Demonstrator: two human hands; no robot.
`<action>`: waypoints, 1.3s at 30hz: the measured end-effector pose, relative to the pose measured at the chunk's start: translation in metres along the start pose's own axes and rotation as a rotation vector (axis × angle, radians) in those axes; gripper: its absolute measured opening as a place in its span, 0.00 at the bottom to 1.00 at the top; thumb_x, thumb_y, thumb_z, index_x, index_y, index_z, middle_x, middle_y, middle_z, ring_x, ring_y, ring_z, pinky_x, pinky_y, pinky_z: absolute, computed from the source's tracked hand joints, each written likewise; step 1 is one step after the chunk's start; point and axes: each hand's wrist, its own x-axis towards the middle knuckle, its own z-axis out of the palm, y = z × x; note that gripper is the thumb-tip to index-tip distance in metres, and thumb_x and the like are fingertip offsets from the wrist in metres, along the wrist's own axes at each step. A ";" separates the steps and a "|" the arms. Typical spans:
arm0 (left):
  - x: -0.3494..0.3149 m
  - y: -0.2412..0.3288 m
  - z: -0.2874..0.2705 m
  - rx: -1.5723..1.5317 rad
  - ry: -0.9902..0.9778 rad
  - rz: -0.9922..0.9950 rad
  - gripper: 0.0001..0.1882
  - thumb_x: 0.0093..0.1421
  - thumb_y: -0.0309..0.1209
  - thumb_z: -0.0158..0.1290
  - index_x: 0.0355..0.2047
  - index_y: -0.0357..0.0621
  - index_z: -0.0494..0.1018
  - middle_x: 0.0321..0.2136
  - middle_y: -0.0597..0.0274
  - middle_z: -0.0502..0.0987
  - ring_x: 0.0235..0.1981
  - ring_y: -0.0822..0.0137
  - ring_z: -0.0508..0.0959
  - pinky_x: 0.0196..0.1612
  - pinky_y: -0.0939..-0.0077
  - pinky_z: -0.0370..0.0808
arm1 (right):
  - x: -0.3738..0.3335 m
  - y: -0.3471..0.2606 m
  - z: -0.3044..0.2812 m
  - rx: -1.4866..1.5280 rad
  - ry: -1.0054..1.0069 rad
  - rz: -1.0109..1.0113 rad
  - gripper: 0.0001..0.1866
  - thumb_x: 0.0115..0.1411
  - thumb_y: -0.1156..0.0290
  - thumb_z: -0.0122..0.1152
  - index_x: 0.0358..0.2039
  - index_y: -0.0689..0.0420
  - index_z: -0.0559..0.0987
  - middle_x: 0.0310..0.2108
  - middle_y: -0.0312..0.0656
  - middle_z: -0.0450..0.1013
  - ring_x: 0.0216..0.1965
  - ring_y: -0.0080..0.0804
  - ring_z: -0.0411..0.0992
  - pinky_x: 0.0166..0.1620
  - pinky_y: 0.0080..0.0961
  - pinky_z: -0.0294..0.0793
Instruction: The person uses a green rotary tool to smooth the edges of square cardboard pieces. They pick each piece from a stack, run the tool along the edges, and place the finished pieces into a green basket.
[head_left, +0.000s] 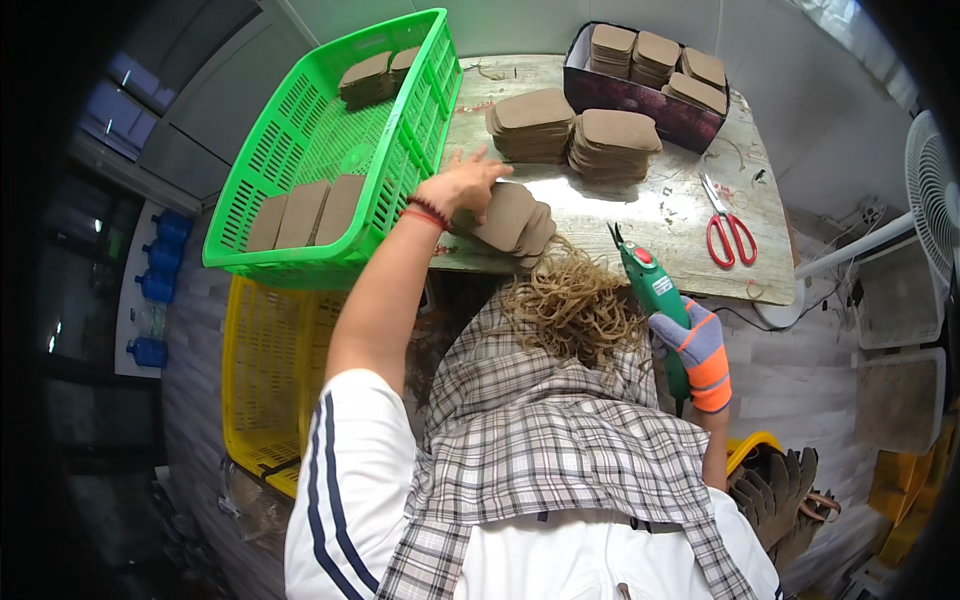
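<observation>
My bare left hand [466,187], a red bracelet at its wrist, is over the near edge of the table beside a fanned pile of brown flat pieces with rounded corners [508,218]. Its fingers are stretched out and apart, and the thumb is close to the pile; whether it touches is hard to tell. In a grey and orange glove, my right hand [695,350] is wrapped round green electric scissors [655,285], whose blades point up at the table. A tangle of thin brown trimmed strips [580,305] lies on my checked apron [560,440], between my hands.
Two stacks of brown pieces [530,112] stand mid-table. A green crate [400,150] with more stacks is at the left, a dark box [640,100] of stacks at the back right. Red-handled scissors [728,235] lie at the right. A yellow crate [255,370] stands below left.
</observation>
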 end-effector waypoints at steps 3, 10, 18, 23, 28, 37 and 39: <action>0.026 -0.014 0.000 -0.219 -0.336 0.095 0.50 0.35 0.34 0.68 0.60 0.48 0.58 0.55 0.51 0.67 0.57 0.54 0.66 0.58 0.65 0.64 | 0.002 0.008 0.000 -0.005 -0.022 0.002 0.16 0.51 0.67 0.67 0.36 0.62 0.76 0.20 0.34 0.72 0.17 0.17 0.67 0.22 0.16 0.66; 0.027 -0.021 0.016 -0.542 -0.433 -0.002 0.40 0.32 0.32 0.69 0.48 0.35 0.68 0.44 0.50 0.75 0.45 0.60 0.75 0.46 0.68 0.72 | 0.006 0.021 -0.002 0.138 -0.015 0.045 0.15 0.50 0.68 0.67 0.34 0.62 0.75 0.18 0.34 0.70 0.16 0.17 0.66 0.21 0.16 0.65; -0.037 0.011 0.030 -0.609 0.191 -0.005 0.40 0.29 0.31 0.70 0.44 0.35 0.64 0.39 0.45 0.76 0.42 0.48 0.75 0.44 0.64 0.72 | 0.012 0.016 0.002 0.050 0.020 0.045 0.14 0.53 0.66 0.66 0.35 0.61 0.75 0.19 0.34 0.71 0.17 0.18 0.67 0.20 0.17 0.65; -0.068 0.046 0.000 -0.411 0.733 -0.004 0.30 0.38 0.27 0.59 0.45 0.40 0.63 0.38 0.48 0.71 0.43 0.48 0.71 0.45 0.58 0.68 | 0.033 0.014 0.006 -0.102 0.085 -0.061 0.15 0.51 0.64 0.67 0.33 0.61 0.76 0.19 0.33 0.71 0.19 0.16 0.66 0.22 0.16 0.63; -0.036 0.028 0.047 -0.226 0.595 -0.179 0.36 0.35 0.31 0.65 0.46 0.43 0.62 0.41 0.51 0.68 0.46 0.50 0.69 0.46 0.56 0.65 | 0.060 -0.013 0.030 -0.262 0.112 -0.025 0.20 0.48 0.58 0.70 0.30 0.61 0.75 0.16 0.34 0.70 0.15 0.20 0.67 0.19 0.20 0.65; -0.036 0.031 0.051 -0.355 0.614 -0.103 0.44 0.30 0.37 0.69 0.49 0.43 0.61 0.42 0.53 0.67 0.48 0.52 0.68 0.49 0.58 0.64 | 0.123 -0.009 0.063 -0.475 0.114 -0.104 0.30 0.46 0.46 0.67 0.34 0.64 0.77 0.18 0.42 0.74 0.20 0.31 0.72 0.26 0.27 0.70; -0.035 0.031 0.056 -0.374 0.681 -0.074 0.41 0.32 0.33 0.66 0.49 0.41 0.62 0.41 0.53 0.68 0.46 0.51 0.69 0.47 0.56 0.65 | 0.123 -0.018 0.078 -0.557 0.101 -0.169 0.31 0.46 0.46 0.67 0.36 0.65 0.78 0.21 0.46 0.75 0.23 0.37 0.74 0.29 0.29 0.71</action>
